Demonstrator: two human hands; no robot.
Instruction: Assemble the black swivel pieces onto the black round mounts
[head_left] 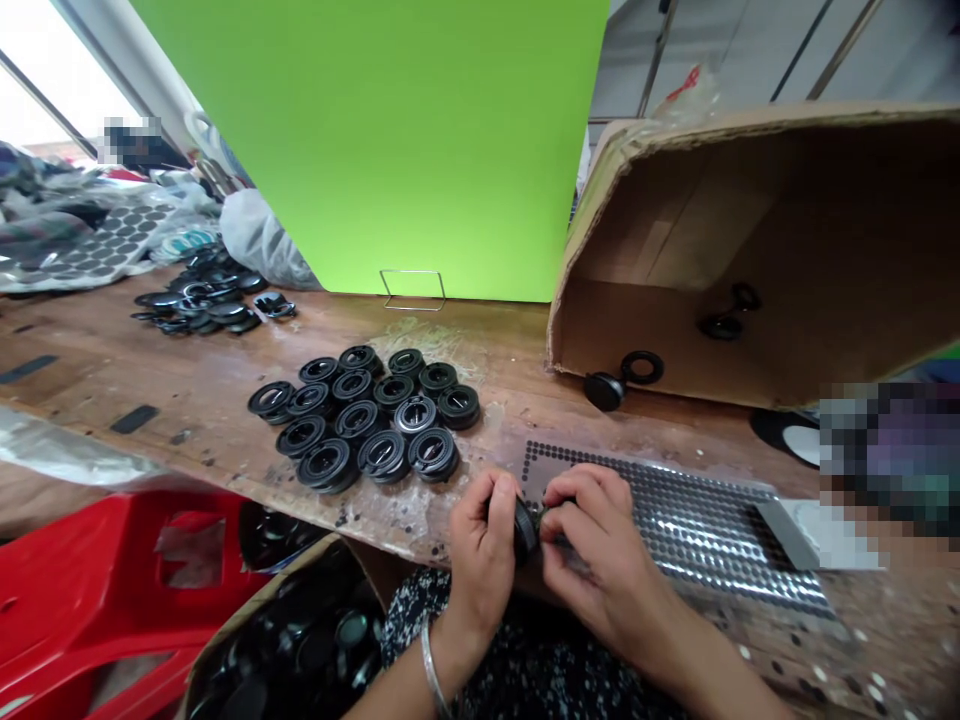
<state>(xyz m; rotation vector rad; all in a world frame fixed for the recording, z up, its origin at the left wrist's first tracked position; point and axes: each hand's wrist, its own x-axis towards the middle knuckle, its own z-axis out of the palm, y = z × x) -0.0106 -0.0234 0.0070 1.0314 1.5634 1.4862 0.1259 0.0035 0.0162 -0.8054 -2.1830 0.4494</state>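
My left hand (484,550) grips a round black plastic part (525,530), its thumb on top and its ridged rim turned to the right. Close beside it, my right hand (600,550) has its fingers pinched together at the part's right side; a dark bit shows between them, too covered to name. Left of my hands, several black ring-shaped parts (382,455) lie in a cluster on the wooden table (495,350). A sheet of small black round dots (675,510) lies under and to the right of my right hand.
An open cardboard box (600,250) lies on its side at the right, black parts (604,390) at its mouth. A green board (420,150) stands behind. More black parts (210,295) are heaped at the left. Below are a red stool (150,560) and a filled carton (300,640).
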